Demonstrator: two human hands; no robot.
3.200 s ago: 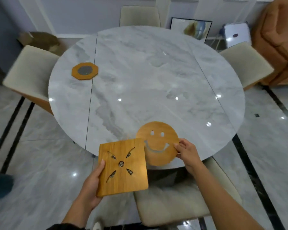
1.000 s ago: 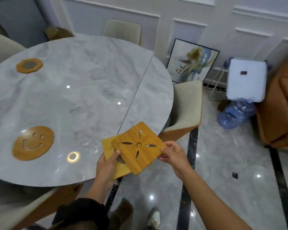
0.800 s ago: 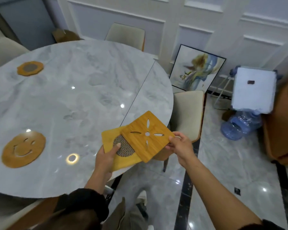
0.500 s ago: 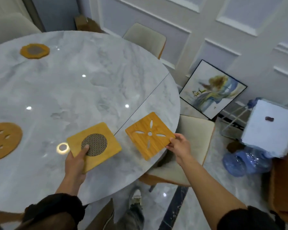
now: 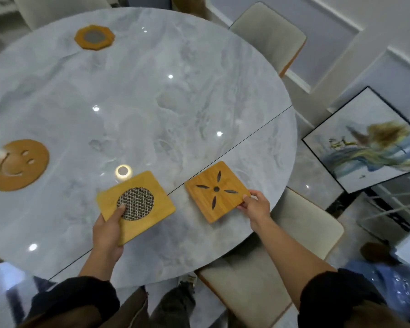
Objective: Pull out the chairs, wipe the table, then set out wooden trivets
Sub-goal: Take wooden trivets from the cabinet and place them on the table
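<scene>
head view: left hand [image 5: 107,233] clamped on mesh-centre square trivet [image 5: 136,204], right hand [image 5: 256,205] pinching corner of flower-cut square trivet [image 5: 217,191], both low over round marble worktop [image 5: 166,102]. smiley trivet [image 5: 17,165] and octagonal trivet [image 5: 94,37] lying flat, well apart.

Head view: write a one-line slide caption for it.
Left hand holds a mesh-centred square trivet and right hand a flower-cut square trivet on the marble table.
</scene>
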